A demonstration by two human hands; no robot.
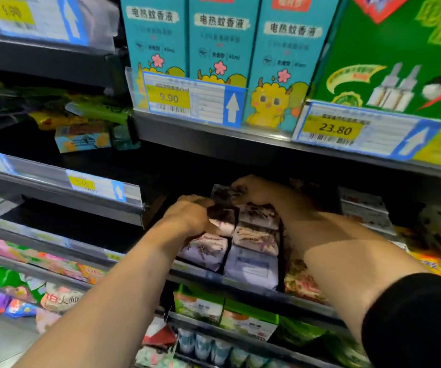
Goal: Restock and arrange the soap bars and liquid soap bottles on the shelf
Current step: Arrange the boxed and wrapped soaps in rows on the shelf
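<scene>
Lavender-wrapped soap bars [252, 257] lie in two rows on the middle shelf [240, 286]. My left hand [190, 215] curls over the left row and grips a bar [220, 213] near the back. Farther back in the shadow, my right hand [259, 191] holds another wrapped bar [226, 193] above the right row. The back of the shelf is dark, so the rear bars are hard to make out.
Teal boxes [222, 43] and a green box [400, 51] stand on the shelf above, with price tags [169, 98] on its lip. Other wrapped soaps [303, 284] lie to the right. Green-and-white boxes [200, 308] fill the shelf below; more packets [36, 258] lie at lower left.
</scene>
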